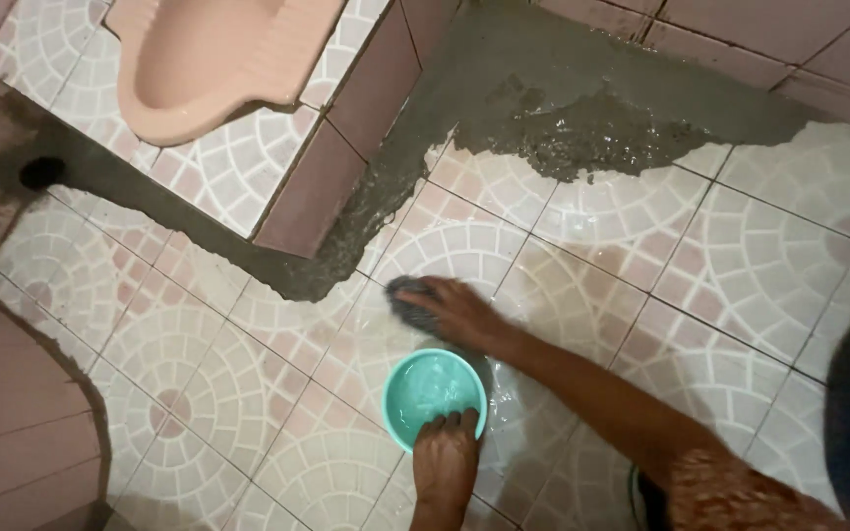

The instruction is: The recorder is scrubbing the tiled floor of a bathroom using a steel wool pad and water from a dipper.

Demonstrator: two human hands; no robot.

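Right hand clamped on a dark scrubbing sponge pressed to the wet floor tile beside the fresh grey mortar, left hand gripping the teal bowl's near rim (water inside), and one wide stroke could smear that soft mortar.

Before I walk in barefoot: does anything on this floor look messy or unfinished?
Yes. A band of wet grey cement runs along the step and smears over the patterned tiles. The right hand presses a dark scrubber there; the left hand grips a teal bowl.
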